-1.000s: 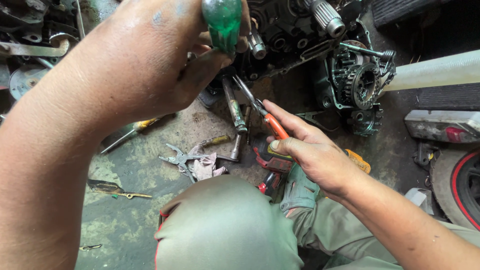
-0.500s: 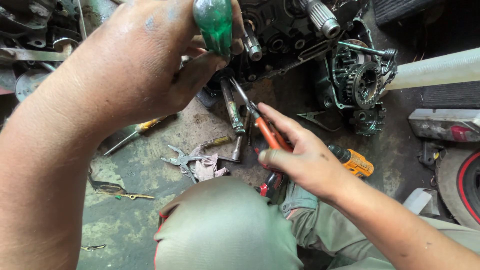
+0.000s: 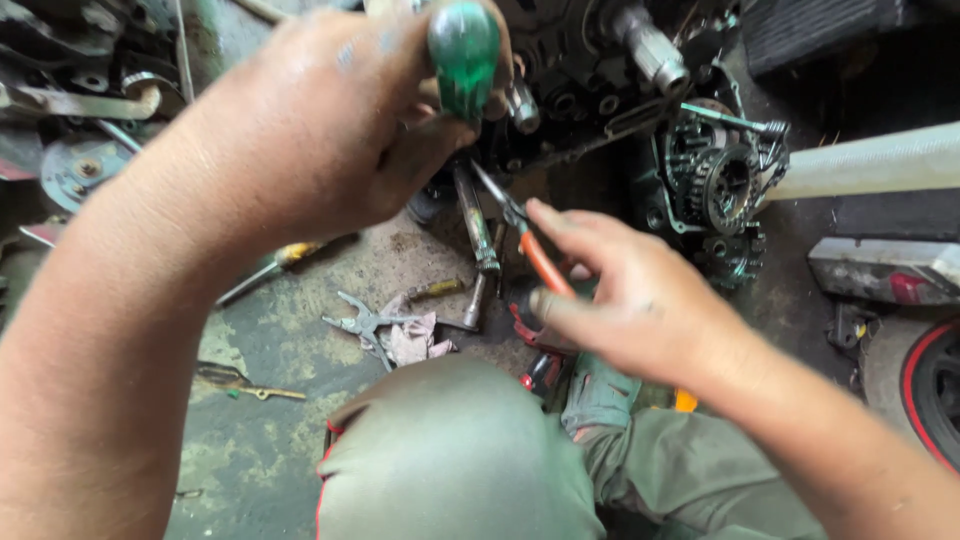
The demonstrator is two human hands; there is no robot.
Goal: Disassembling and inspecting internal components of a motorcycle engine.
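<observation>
**Two hand tools at a greasy engine**

The green translucent-handled screwdriver (image 3: 463, 50) sits clenched in the left hand (image 3: 330, 130), raised close to the camera in front of the dark metal engine block (image 3: 590, 60). It looks stiff and light, its smooth plastic likely slick with oil; the fat handle is the place to grip. The right hand (image 3: 625, 300) grasps orange-handled pliers (image 3: 535, 255), nose toward the engine, though blur hides the tips. Beside it a gear cluster (image 3: 720, 185) is exposed. Below, a stained concrete floor (image 3: 270, 440) carries loose silver pliers (image 3: 365, 322) and a crumpled rag (image 3: 412, 340).
</observation>
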